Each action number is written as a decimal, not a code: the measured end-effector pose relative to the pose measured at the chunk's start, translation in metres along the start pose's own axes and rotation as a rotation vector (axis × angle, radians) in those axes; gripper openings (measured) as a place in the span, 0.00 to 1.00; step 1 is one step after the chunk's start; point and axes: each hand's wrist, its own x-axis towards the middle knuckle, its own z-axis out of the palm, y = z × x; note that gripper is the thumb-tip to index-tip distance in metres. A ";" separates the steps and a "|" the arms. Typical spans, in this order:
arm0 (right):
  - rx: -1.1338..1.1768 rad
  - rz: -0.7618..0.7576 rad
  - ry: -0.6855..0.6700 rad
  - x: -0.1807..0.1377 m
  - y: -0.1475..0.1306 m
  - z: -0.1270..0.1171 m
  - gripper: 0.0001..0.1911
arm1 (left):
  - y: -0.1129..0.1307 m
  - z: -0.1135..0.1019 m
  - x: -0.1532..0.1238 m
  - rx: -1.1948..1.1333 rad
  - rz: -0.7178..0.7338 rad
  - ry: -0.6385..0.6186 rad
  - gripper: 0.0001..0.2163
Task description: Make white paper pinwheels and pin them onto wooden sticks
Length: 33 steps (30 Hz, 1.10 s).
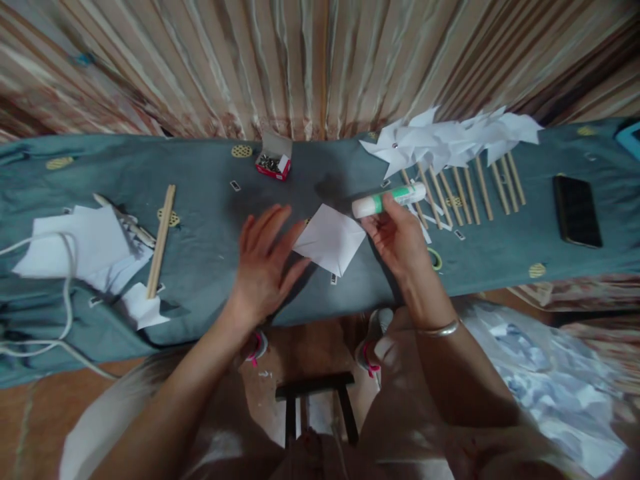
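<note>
Lying unused at my left are white sheets (97,240) and bare sticks (161,243). My left hand (260,270) spreads half-open, gripping nothing; beyond it, an open red box (271,172) holds small metal bits (271,163). The folded paper (331,239) lies between my hands, creased, apparently unmounted; my right hand (404,237) grips a glue stick (373,204). Stick-mounted pinwheels (445,143) lie farther right, seemingly finished.

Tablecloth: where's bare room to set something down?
Left of the red box, across to the loose wooden sticks; also between the pinwheel sticks and phone. Crowded: left end (paper sheets, white cable) and middle, where left hand and right hand, holding a glue stick, flank the folded paper.
</note>
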 end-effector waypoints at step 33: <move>0.028 0.236 -0.243 -0.030 0.005 0.032 0.18 | 0.030 0.005 0.023 -1.485 -0.985 0.146 0.18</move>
